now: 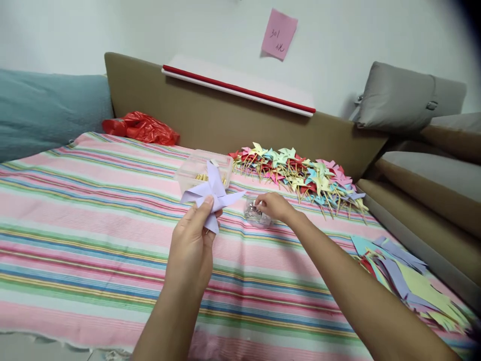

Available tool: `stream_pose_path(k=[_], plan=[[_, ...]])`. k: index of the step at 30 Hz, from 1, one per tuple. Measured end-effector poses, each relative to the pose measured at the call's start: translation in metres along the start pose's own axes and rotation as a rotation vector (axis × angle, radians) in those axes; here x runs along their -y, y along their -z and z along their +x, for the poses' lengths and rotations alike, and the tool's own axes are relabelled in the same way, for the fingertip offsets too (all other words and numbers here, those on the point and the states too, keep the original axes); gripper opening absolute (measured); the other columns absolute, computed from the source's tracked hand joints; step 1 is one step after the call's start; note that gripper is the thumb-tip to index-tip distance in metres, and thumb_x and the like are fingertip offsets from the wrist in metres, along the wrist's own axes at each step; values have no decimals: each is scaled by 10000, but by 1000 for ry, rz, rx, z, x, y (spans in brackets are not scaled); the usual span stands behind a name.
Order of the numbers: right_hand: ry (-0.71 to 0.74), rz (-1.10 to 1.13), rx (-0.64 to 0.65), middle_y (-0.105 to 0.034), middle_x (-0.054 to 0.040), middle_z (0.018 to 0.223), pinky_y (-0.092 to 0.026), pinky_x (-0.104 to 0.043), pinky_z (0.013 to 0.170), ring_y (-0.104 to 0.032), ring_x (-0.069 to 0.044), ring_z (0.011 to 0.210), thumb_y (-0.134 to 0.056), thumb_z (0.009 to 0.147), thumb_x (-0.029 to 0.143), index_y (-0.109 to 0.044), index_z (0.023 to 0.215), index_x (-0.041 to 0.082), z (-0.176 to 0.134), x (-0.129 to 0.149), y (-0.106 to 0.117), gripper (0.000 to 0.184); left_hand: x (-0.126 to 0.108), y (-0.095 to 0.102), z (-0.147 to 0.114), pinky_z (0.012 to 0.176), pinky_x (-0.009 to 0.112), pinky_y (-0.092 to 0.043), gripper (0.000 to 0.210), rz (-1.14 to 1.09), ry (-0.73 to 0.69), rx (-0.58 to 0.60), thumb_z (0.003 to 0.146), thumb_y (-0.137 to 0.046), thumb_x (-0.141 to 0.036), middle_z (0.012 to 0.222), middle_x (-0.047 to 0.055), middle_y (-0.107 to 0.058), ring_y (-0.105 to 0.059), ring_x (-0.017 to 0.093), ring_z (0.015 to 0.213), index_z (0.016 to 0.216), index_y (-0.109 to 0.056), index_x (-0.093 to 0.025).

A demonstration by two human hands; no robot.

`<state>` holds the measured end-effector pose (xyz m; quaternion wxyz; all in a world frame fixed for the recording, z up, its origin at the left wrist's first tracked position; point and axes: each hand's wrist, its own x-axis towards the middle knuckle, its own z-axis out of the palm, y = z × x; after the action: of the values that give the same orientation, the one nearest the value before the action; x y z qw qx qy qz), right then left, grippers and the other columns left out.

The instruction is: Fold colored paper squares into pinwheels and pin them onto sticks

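A pale purple paper pinwheel [216,186] is pinched at its centre by the thumb and fingers of my left hand [195,225]. Behind it stands a clear plastic box [191,163] with short gold-coloured pieces inside. My right hand [275,206] reaches over a small clear container [263,220] of small shiny metal pieces. Its fingertips are pressed together at the container's rim; whether they grip a piece is too small to make out.
A pile of finished paper pinwheels on sticks [293,170] lies along the back. Cut coloured paper sheets [409,281] are stacked at the right, near grey cushions [432,185]. A red plastic bag [146,129] rests at the back left on the striped cloth [93,240].
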<state>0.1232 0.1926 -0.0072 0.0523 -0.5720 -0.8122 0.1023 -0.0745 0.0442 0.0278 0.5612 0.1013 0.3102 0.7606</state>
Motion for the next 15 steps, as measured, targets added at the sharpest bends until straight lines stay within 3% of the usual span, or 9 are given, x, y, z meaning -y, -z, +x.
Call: stream_pose_path(k=[3, 6, 15], plan=[[7, -157, 165, -674, -75, 1202, -577, -402, 877, -674, -205, 1010, -627, 978, 345, -662, 1162, 185, 20, 7, -4, 246, -1, 5, -3, 647, 147, -553, 57, -6, 20, 17, 865, -727, -94, 820, 15, -731, -639, 70, 655, 866, -782, -112], [-14, -289, 250, -664, -84, 1219, -580, -421, 878, -675, -218, 1026, -637, 973, 347, -639, 1210, 172, 28, 13, -7, 295, -2, 7, -5, 639, 143, -546, 36, -3, 22, 43, 852, -757, -131, 782, 9, -714, -636, 70, 667, 858, -785, -109], [31, -446, 287, -657, -84, 1240, -567, -439, 911, -664, -231, 1071, -633, 974, 352, -641, 1211, 178, 32, 20, -11, 294, -1, 10, -8, 622, 129, -534, 71, 33, 20, 68, 831, -797, -192, 795, -10, -712, -640, 63, 710, 879, -791, -140]])
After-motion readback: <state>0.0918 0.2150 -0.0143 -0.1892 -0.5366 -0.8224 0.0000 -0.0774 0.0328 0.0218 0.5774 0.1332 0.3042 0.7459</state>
